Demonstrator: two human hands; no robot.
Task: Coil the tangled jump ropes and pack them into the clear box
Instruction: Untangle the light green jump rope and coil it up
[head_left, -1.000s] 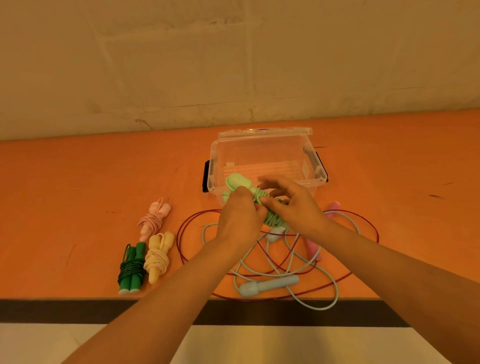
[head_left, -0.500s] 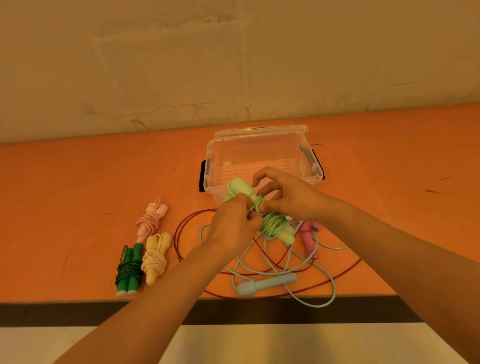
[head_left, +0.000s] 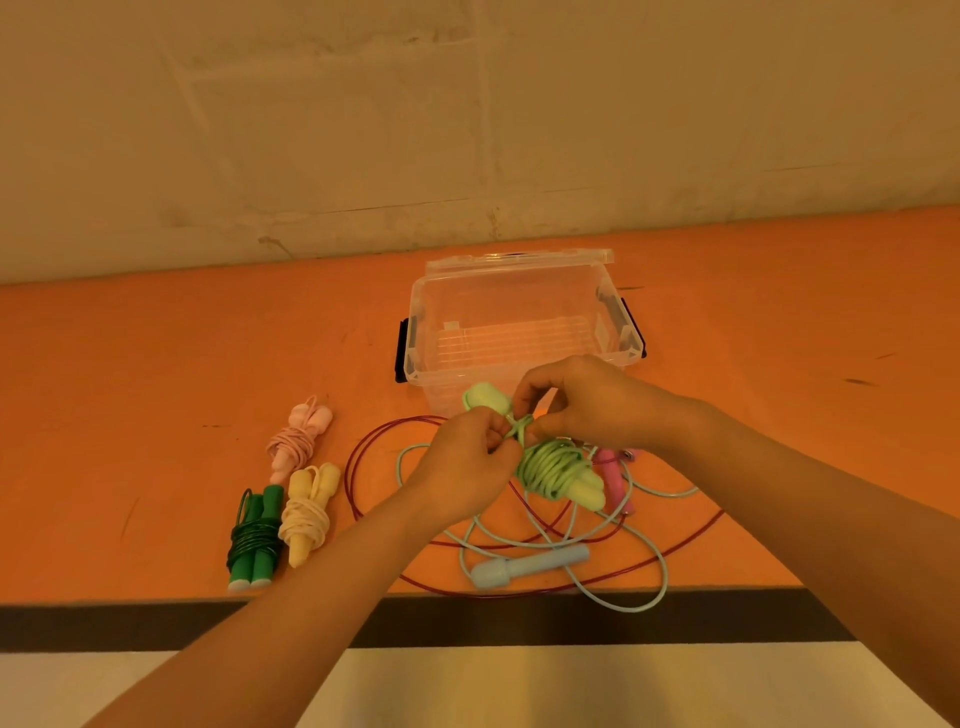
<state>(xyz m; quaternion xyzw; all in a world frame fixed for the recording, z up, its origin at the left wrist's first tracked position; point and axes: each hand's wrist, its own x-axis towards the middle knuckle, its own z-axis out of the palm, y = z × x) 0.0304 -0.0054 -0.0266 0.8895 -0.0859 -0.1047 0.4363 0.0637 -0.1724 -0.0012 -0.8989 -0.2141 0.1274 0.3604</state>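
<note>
Loose ropes (head_left: 524, 564): thin pale-blue and red cords sprawled tangled on the orange table (head_left: 156, 364).
Light-green rope (head_left: 553, 467): coiled bundle, rounded handles; long axis near-right to far-left.
Left hand (head_left: 462, 470): pinches its cord.
Right hand (head_left: 587, 402): pinches the same cord.
Clear box (head_left: 514, 322): smooth transparent plastic, beyond the hands.

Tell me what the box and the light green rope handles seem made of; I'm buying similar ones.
The box: clear hard plastic, glossy; the table shows through its walls. The light green rope handles: matte and rounded, likely foam or soft plastic; the look leaves it open.
</note>
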